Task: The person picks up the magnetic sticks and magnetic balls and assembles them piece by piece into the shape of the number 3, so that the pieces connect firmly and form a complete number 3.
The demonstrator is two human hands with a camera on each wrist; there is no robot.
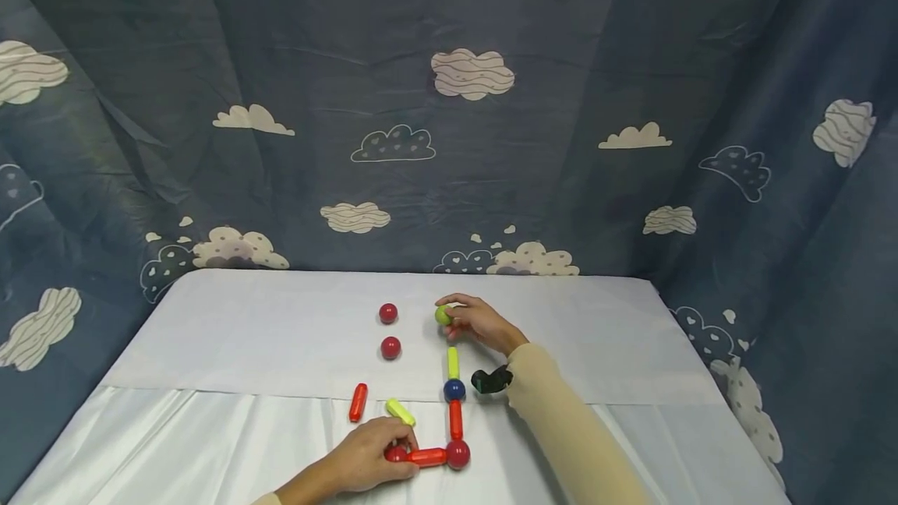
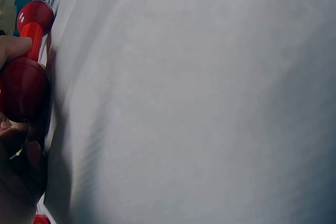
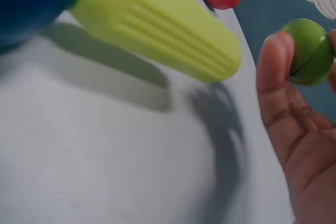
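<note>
My right hand [image 1: 484, 324] pinches a green ball [image 3: 310, 51] between thumb and fingers, just beyond the free end of a yellow-green rod [image 1: 453, 363]. That rod joins a blue ball [image 1: 454, 390], then a red rod [image 1: 456, 419] runs down to a red corner ball [image 1: 458, 454]. From the corner a second red rod [image 1: 428, 457] leads left to a red end ball [image 1: 396, 453]. My left hand [image 1: 372, 454] grips this end ball and the rod beside it, with the thumb along the near side. In the left wrist view the end ball [image 2: 23, 90] shows large between the fingers.
Two loose red balls lie farther back, an upper one [image 1: 388, 313] and a lower one [image 1: 390, 347]. A loose red rod [image 1: 358, 403] and a yellow-green rod [image 1: 400, 411] lie beyond the left hand. White cloth [image 1: 266, 333] covers the table, with a dark cloud-patterned curtain [image 1: 316, 84] behind.
</note>
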